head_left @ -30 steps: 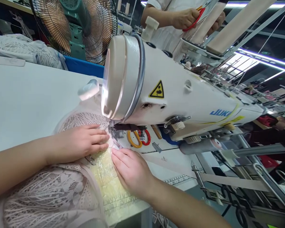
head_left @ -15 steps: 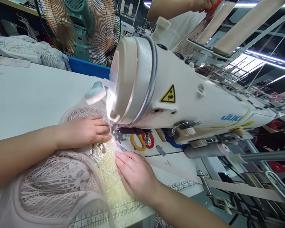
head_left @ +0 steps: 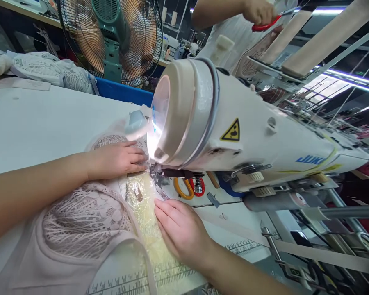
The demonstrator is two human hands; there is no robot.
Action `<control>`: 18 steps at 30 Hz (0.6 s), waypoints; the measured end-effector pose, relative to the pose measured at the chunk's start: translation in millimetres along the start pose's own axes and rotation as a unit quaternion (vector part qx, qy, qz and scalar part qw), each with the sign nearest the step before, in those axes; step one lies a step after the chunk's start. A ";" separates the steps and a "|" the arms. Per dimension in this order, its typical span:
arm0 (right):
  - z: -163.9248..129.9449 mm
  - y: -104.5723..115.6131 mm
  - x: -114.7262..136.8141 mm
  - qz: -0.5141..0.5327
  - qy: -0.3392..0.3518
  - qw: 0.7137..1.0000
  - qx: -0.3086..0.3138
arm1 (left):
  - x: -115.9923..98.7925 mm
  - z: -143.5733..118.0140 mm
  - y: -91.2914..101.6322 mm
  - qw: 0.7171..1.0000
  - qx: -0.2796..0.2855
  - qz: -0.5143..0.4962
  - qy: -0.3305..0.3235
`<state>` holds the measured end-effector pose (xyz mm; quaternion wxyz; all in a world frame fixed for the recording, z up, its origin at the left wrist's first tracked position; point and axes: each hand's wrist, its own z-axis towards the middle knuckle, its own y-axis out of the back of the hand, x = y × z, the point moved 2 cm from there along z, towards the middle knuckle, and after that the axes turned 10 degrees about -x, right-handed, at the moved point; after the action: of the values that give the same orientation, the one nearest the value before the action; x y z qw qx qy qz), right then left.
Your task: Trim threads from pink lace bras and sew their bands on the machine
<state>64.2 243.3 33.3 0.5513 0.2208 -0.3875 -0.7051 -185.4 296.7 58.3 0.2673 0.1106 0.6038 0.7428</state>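
Observation:
Pale pink lace bra (head_left: 89, 221) lies across the left of the machine bed, its far part running beside the needle area. My left hand (head_left: 119, 159) lies flat on the lace, fingers stretched toward the presser foot (head_left: 153, 168). Beside the metal tape guide (head_left: 162, 191), my right hand (head_left: 181, 229) rests with fingers extended and close together, fingertips at the edge of the yellow taped strip (head_left: 141, 209). Whatever lies under its fingers is hidden. The white sewing machine (head_left: 249, 127) reaches over from the right, its lamp lit.
Yellow-handled scissors (head_left: 183, 188) and a red-handled tool (head_left: 197, 186) lie under the machine arm. A pale tape (head_left: 320, 254) runs in from the right. A fan (head_left: 113, 37) stands behind a blue bin (head_left: 123, 91). Another person's hand (head_left: 260, 11) holds red-handled scissors (head_left: 266, 25).
The bra and my left hand have slid slightly forward past the needle area. My right hand stays by the guide. The view has shifted; the other person's scissors show more fully.

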 end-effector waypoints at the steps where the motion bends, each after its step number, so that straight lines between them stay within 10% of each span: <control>1: 0.1 0.2 0.0 0.001 0.001 1.000 0.000 | 1.7 -0.4 2.2 1.000 -0.003 0.012 -0.003; 7: -0.2 8.9 -4.3 0.021 0.004 0.999 -0.045 | -45.4 -48.3 18.9 0.985 -0.127 0.096 0.067; 11: -2.0 17.2 -10.6 0.032 -0.010 0.995 -0.094 | -73.2 -112.2 9.2 0.976 -0.097 0.173 0.092; 18: 2.4 15.5 -16.2 0.002 -0.019 0.985 -0.172 | 30.4 -161.7 52.2 0.949 -0.038 0.270 0.160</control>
<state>76.7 258.0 45.1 0.5751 0.1088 -0.2712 -0.7641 -303.3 170.7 63.5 -0.0389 0.1390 0.5574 0.8176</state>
